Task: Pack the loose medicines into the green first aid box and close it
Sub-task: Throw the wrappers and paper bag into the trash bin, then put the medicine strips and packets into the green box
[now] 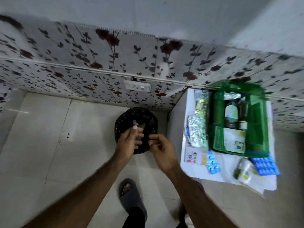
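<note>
The green first aid box [256,119] stands open on a white table [184,162] at the right, with bottles and a carton inside. Loose medicines lie around it: silver foil strips [196,130] to its left, blue blister packs [265,166] and a small bottle in a clear bag [243,170] in front. Both hands are away from the table, over a black bin [148,116] on the floor. My left hand [128,142] has its fingers spread; a small pale scrap [134,122] shows just past its fingertips, too blurred to tell whether it touches them. My right hand [162,150] has its fingers curled in, with nothing visible in them.
A flowered wall covering runs behind the bin and the table, with a white socket plate [137,86] on it. The floor is pale tile. My foot in a dark slipper [130,195] stands below the hands. A printed leaflet [191,154] lies at the table's near left corner.
</note>
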